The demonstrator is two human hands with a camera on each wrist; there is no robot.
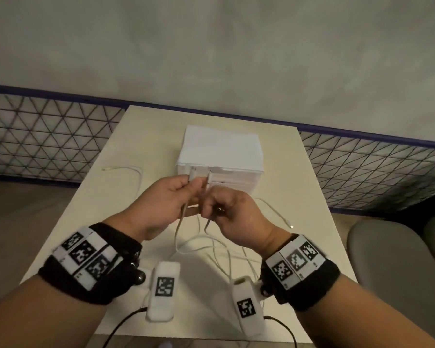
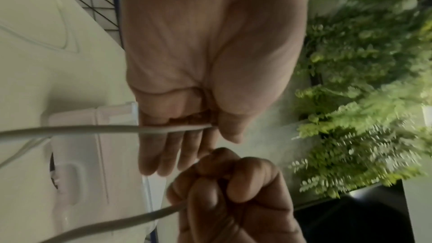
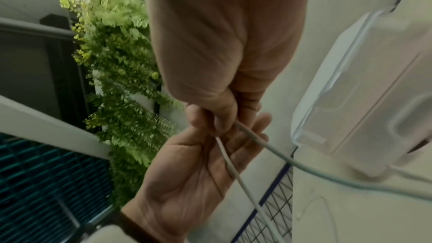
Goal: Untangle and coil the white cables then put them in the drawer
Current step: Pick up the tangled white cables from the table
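Left hand (image 1: 165, 197) and right hand (image 1: 226, 209) each pinched a white cable (image 1: 212, 249) end before the drawer unit (image 1: 236, 178); slack lay tangled below. Best to draw ends apart slowly.

You get dim, flat indoor light; soft shadows on the table (image 1: 312, 222), blurred ferns (image 2: 364, 99), bowed wide-angle edges

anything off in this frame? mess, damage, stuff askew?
No damage or spills. The white cables lie in loose tangled loops across the table, uncoiled. The left hand and right hand each pinch a cable end. The drawer unit looks shut.
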